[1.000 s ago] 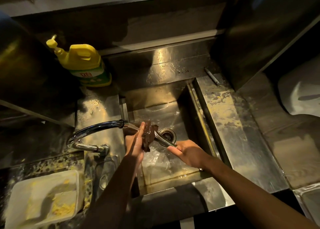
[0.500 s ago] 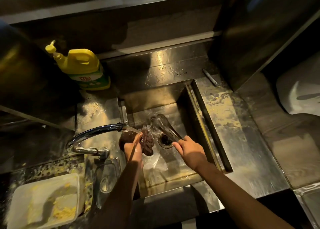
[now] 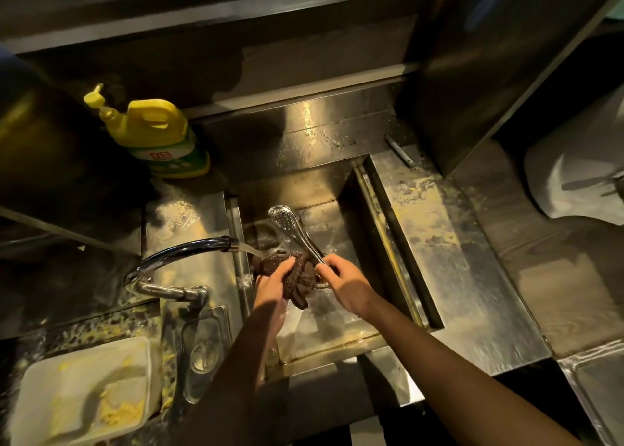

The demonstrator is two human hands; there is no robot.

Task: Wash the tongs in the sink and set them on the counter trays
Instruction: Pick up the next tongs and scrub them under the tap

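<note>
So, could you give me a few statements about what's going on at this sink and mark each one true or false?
1. Water is running from the faucet. True.
2. The right hand holds the tongs. True.
3. The left hand is empty. False: it grips a dark scrubbing cloth.
4. The yellow soap bottle lies in the sink. False: it stands on the counter, back left.
5. The tongs rest on a tray. False: they are held over the sink.
</note>
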